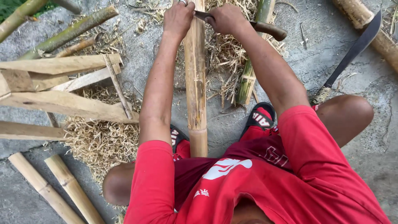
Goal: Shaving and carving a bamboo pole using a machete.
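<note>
Hands at work over a bamboo pole (195,83) that stands lengthwise between the seated person's knees on the concrete ground (356,66). Left hand (178,18) is clenched on the far end of a knife blade (204,15), right hand (227,18) wrapped around its wooden handle (269,29), the blade lying across the pole. A machete (352,52) rests to the right; bamboo shavings (101,141) and wooden planks (62,105) lie left.
</note>
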